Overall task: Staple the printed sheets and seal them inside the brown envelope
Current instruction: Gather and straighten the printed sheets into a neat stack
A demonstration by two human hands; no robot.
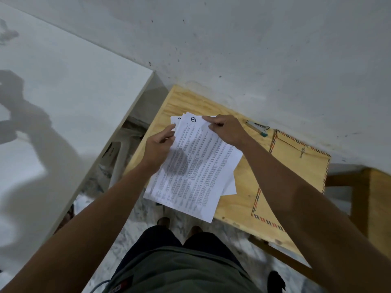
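Your left hand holds the left edge of the printed sheets, fingers curled round the edge near its far corner. Your right hand pinches the far end of the top sheet, fingertips pressed to the paper just beside a round black mark. The sheets are loosely fanned, not squared: one corner sticks out at the far left, another shows at the right, and the near end hangs over the front edge of the wooden table.

Beyond your right hand, near the wall, the stapler lies flat on the wood, apart from the paper. To its right the brown envelope lies flat with its striped border and a string tie showing; your right forearm crosses over its near part. Its right edge sits close to the table's right edge.

The table is pale plywood, pushed against a grey, speckled wall. To your left stands a white slab, higher than the table, with a narrow gap between the two where something pale shows. Bare wood lies between the sheets and the envelope, and between the sheets and the wall. Below, your feet stand on a mottled floor.
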